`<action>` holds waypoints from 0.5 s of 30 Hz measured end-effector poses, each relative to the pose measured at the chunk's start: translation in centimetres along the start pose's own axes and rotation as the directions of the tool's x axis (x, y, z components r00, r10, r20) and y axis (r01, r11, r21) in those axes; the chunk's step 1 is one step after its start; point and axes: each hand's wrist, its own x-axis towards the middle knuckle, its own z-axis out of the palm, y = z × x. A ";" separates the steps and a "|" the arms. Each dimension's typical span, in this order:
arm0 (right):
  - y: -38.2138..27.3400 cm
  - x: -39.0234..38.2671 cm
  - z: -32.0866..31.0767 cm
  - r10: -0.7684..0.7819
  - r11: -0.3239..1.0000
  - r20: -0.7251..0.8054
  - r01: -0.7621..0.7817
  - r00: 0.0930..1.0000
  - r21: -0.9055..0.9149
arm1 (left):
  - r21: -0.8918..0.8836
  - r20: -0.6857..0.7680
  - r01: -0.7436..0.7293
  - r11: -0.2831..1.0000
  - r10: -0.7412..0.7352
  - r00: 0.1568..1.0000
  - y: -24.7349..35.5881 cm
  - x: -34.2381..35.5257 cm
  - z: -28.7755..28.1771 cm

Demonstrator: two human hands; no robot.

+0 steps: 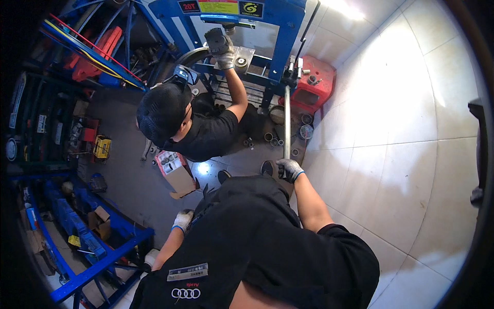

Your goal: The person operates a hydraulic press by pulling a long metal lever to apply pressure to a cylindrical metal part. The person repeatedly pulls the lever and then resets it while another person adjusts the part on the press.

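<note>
My right hand (289, 169), in a grey glove, grips the lower end of a long steel pump lever (286, 121) that rises to a blue hydraulic press (280, 31). My left hand (182, 220), also gloved, hangs loosely by my side with the fingers curled and nothing in it. A co-worker in a black cap crouches in front of the press, one gloved hand (221, 49) held up on a metal part on the press bed (242, 62).
A red box (316, 85) stands right of the press. Several metal rings and bushings (280, 139) lie on the floor by the lever. An open cardboard box (175, 172) sits near the co-worker. Blue racks (87, 247) run along the left.
</note>
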 end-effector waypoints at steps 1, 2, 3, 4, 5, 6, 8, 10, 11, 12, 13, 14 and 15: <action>-0.2 -0.4 0.4 0.005 1.000 -0.040 -0.006 0.999 -0.006 | -0.018 -0.006 0.001 1.000 -0.002 1.000 0.4 0.1 -0.1; -0.3 -0.7 0.7 0.010 1.000 -0.078 -0.011 0.997 -0.013 | -0.005 -0.023 -0.009 1.000 0.009 1.000 0.8 0.1 -0.3; -0.2 -0.8 0.9 0.011 1.000 -0.057 -0.010 0.998 0.018 | -0.016 -0.010 -0.015 1.000 0.015 1.000 1.3 0.1 -0.4; -0.2 -0.8 1.0 0.010 1.000 -0.082 -0.011 0.997 -0.004 | 0.003 -0.010 -0.030 1.000 0.030 1.000 1.9 0.1 -0.6; 0.0 -0.7 0.9 0.012 1.000 -0.106 -0.014 0.994 -0.026 | 0.009 -0.014 -0.027 1.000 0.027 1.000 2.5 0.2 -0.8; 0.3 -0.5 0.5 -0.018 0.999 -0.052 0.016 0.998 -0.042 | 0.016 -0.018 -0.023 1.000 0.023 1.000 3.1 0.2 -1.0; 1.1 -0.1 -0.9 0.031 0.997 -0.138 -0.040 0.990 -0.061 | 0.004 -0.043 -0.011 1.000 0.011 0.999 4.3 0.5 -1.2; 2.2 0.4 -3.1 0.080 0.989 -0.148 -0.097 0.986 -0.112 | 0.031 -0.064 0.053 0.998 -0.051 0.997 5.3 0.8 -1.1; 2.8 0.6 -4.4 0.064 0.966 -0.284 -0.131 0.957 -0.222 | 0.024 -0.059 0.050 0.998 -0.048 0.997 5.7 1.0 -1.0; 3.5 0.8 -5.9 0.073 0.955 -0.268 -0.145 0.961 -0.260 | 0.031 -0.070 0.032 0.999 -0.029 0.997 5.9 1.1 -0.8; 4.3 1.0 -7.3 0.068 0.915 -0.296 -0.178 0.953 -0.363 | -0.059 -0.039 0.045 0.997 -0.048 0.998 6.1 1.4 -0.6; 5.1 1.1 -8.7 -0.005 0.811 -0.312 -0.178 0.950 -0.557 | -0.070 -0.026 0.071 0.995 -0.073 0.997 6.2 1.6 -0.3; 5.9 1.3 -10.0 0.027 0.757 -0.332 -0.236 0.943 -0.609 | -0.062 -0.041 0.065 0.996 -0.068 0.997 6.1 1.9 -0.1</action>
